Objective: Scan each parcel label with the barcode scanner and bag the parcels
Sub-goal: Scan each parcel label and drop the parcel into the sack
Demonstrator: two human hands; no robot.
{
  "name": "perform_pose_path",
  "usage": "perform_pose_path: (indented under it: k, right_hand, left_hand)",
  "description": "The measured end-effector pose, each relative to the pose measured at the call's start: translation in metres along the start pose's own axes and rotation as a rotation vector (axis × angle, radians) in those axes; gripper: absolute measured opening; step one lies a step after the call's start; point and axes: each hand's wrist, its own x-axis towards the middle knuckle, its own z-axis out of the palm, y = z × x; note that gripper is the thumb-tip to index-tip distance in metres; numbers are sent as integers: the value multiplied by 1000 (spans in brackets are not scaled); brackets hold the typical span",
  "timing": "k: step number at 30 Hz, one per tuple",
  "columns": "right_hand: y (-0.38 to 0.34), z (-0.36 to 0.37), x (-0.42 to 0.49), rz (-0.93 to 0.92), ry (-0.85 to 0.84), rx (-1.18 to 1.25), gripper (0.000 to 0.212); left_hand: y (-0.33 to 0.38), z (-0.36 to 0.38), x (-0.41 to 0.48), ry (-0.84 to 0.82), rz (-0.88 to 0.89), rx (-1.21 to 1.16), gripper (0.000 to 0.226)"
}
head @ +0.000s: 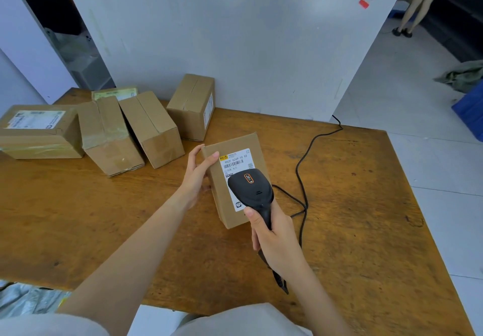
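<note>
- A crumpled grey plastic bag [23, 301] is seen at the near left, below the table edge.
- The barcode scanner [252, 189] is gripped by its handle in the right hand [274, 239], with the fingers wrapped round it and the thumb laid along the left side.
- The scanner head is held over the lower part of the label [235, 162]; whether it touches cannot be told.
- The parcel [234, 219], a brown cardboard box, is placed mid-table with the label facing up. Whether it rests flat on the wooden table [352, 205] cannot be told.
- The parcel's left edge is held by the left hand [198, 176], with the thumb on the top face and the fingers curled round the side.
- A black cable [303, 168] is run from the scanner across the table to the far edge.
- Five more boxes are grouped far left: a flat box [39, 132], two leaning boxes [109, 137] [151, 129], a small box [115, 92] behind, and an upright box [192, 106] by the white wall [235, 35].
- A blue crate [470, 116] and a standing person's legs [415, 6] are seen far right.
</note>
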Motion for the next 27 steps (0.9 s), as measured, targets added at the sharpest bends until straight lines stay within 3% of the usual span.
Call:
perform_pose_path:
  k: [2, 6, 10, 13, 19, 23, 25, 27]
  right_hand:
    - [2, 0, 0, 7, 34, 23, 64]
    - [21, -12, 8, 90, 218, -110, 26]
    - [61, -28, 22, 287, 320, -473, 34]
    - [88, -29, 30, 435, 247, -776, 54]
    - [110, -19, 34, 502, 179, -994, 66]
    - [97, -13, 26, 410, 325, -916, 72]
    - [86, -5, 18, 243, 372, -629, 66]
    - [71, 9, 12, 159, 301, -294, 63]
  left_hand:
    - [0, -1, 0, 6, 0, -8, 76]
    - [1, -4, -2, 62, 2, -41, 81]
    - [-1, -11, -2, 114, -3, -87, 77]
    - [-3, -16, -2, 152, -17, -121, 70]
    - [-5, -21, -5, 159, -50, -143, 69]
    - [-6, -19, -5, 160, -85, -214, 76]
    - [-7, -15, -6, 164, -109, -293, 78]
    - [-9, -7, -7, 173, -128, -360, 77]
